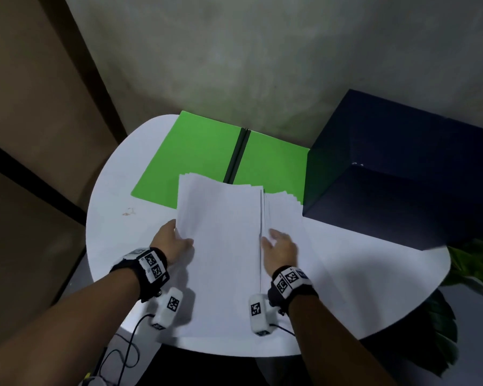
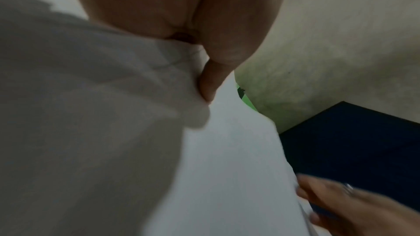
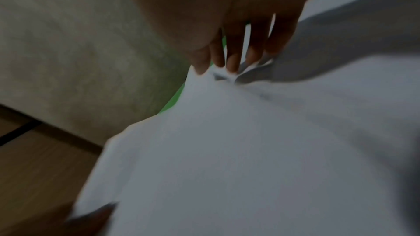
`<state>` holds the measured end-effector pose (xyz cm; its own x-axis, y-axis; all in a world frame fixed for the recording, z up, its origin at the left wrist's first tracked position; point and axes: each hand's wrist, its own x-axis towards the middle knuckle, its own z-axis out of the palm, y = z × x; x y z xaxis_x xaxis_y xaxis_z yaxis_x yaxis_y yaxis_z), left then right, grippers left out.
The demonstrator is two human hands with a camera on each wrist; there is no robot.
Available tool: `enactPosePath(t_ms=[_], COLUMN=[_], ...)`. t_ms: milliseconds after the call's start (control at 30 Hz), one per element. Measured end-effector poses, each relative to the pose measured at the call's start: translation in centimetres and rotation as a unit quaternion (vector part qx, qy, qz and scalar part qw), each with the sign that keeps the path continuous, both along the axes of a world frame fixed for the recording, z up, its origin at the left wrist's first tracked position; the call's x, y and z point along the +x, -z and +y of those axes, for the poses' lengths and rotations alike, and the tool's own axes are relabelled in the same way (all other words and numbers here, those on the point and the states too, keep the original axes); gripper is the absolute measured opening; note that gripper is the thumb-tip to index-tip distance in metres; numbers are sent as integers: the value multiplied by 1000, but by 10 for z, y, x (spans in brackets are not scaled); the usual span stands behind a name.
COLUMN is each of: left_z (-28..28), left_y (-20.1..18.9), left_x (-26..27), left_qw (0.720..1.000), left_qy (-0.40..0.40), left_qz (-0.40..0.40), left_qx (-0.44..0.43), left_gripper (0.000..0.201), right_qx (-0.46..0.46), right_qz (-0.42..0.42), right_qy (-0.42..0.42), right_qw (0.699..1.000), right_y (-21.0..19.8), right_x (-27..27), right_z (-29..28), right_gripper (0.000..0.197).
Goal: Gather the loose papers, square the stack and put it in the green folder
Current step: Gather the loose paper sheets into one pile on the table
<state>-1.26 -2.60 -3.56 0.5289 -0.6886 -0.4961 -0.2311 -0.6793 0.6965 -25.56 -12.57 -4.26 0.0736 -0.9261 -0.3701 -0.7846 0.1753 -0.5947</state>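
Observation:
A stack of white papers [image 1: 221, 232] lies in the middle of the round white table [image 1: 360, 288], its far end over the open green folder [image 1: 190, 154]. My left hand [image 1: 183, 241] grips the stack's left edge, thumb on top [image 2: 209, 82], the other fingers hidden beneath. Several more sheets [image 1: 283, 213] fan out to the right, under the stack. My right hand [image 1: 273, 240] rests there with straight fingers [image 3: 232, 64] touching the paper [image 3: 227, 150] along the stack's right edge. Both wrist views are blurred.
A large dark blue box [image 1: 402, 176] stands on the table's right back, touching the folder's right flap. Green plant leaves [image 1: 474, 263] sit beyond the table's right rim. Cables [image 1: 129, 349] hang off the near left edge. A grey wall rises behind the folder.

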Motion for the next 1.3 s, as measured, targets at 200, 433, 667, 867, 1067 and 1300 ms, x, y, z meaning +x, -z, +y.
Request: enactPosePath(t_ms=[200,433,667,867,1067,1300], left_z=[22,29,38,36,43,47], left_y=[-3,-17,-19,-23,-20,-14], left_x=[51,45,46,51,58,63], left_qw=[991,984,980,979,978,982], left_qy=[-75,-83,-88,-85,-89,-77], left_qz=[78,114,141,144,151,147], left_qx=[-85,-110,-112,-113,-110,-86], left_gripper=[29,34,36,39,39,37], right_qx=[29,-9,36,82,58,11], right_qz=[221,332,272,292,204,-12], right_qy=[-12,-74,-20,14,61,145], right_qw=[975,940,961,953,975,989], right_y=[13,10,19,10,10,-32], right_x=[-59,-54,-40,-37,-33,-41], right_z=[-16,-11,4,-8,-2,-6], right_gripper=[93,91,100,99,84,41])
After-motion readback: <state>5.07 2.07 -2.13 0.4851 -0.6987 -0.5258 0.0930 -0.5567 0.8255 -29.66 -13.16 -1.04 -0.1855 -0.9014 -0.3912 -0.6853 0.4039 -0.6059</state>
